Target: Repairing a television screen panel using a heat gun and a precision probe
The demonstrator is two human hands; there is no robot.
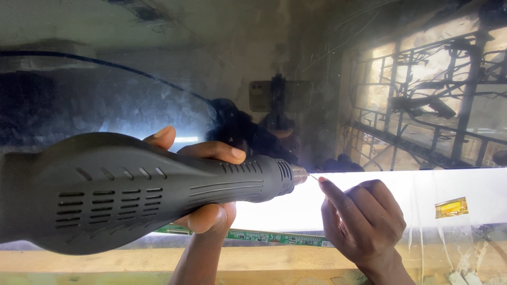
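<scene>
left hand (208, 179) wrapped around the barrel of a dark grey heat gun (132, 187), fingers curled over the top and thumb under, gripping firmly. gun lying level across the view, fat vented body at the left, narrow metal nozzle (299, 174) pointing right. nozzle tip just beside the right hand (364, 221), aimed at the lower edge of a big glossy dark screen (158, 95).

right hand resting on the bright white strip (401, 195) below the dark panel, fingers bent and bunched, index fingertip (323, 181) pressed at the seam where dark glass meets the lit strip. looks to pinch or lift a thin clear film edge there; cannot tell for sure whether anything is actually held between the fingers.

below the white strip, a long thin green circuit board (274, 237) running left to right, partly hidden by the left wrist. under that, a pale wooden table edge (264, 261).

to the right on the white strip, a small yellow tape piece (451, 207), and a clear plastic sheet (459, 243) crinkled near the lower right corner.

dark screen mirroring a window grille (422, 95) at the right and a black cable (105, 66) curving across the upper left.
</scene>
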